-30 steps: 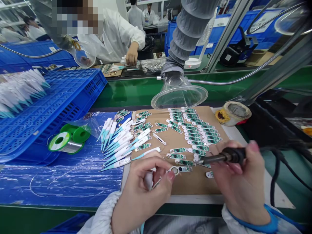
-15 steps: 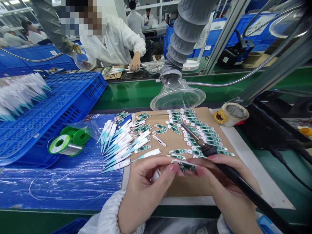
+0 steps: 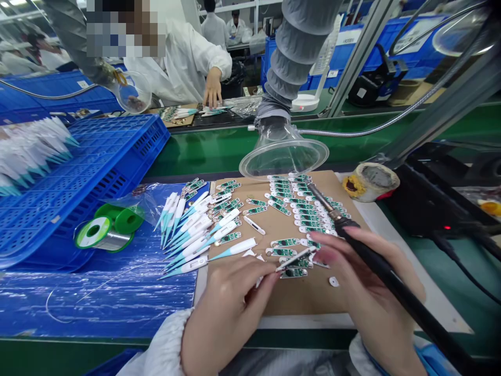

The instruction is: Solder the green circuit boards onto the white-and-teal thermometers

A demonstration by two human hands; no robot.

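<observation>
Over the brown cardboard (image 3: 289, 303), my left hand (image 3: 235, 297) pinches the near end of a small circuit board (image 3: 295, 259), seen nearly edge-on. A soldering iron (image 3: 364, 250) lies across my right hand (image 3: 376, 292), its metal tip up and to the left. The right thumb and fingertips are at the board's far end; whether they touch it is unclear. Rows of green circuit boards (image 3: 313, 216) lie beyond my hands. To the left is a pile of white and teal thermometers (image 3: 195, 230). A loose white piece (image 3: 333, 282) sits beside my right hand.
A clear suction hood (image 3: 284, 159) hangs over the cardboard's back edge. Solder spools (image 3: 94, 233) and a blue crate (image 3: 78, 177) are at left. A round tip-cleaning pot (image 3: 370, 181) and a black box (image 3: 422, 203) stand at right. Across the bench, a person's hand (image 3: 212, 90) touches parts.
The board has tilted up and shows its edge. My right hand's fingers have loosened and lifted, and the iron tip has shifted right. More boards and a loose white piece now show between my hands.
</observation>
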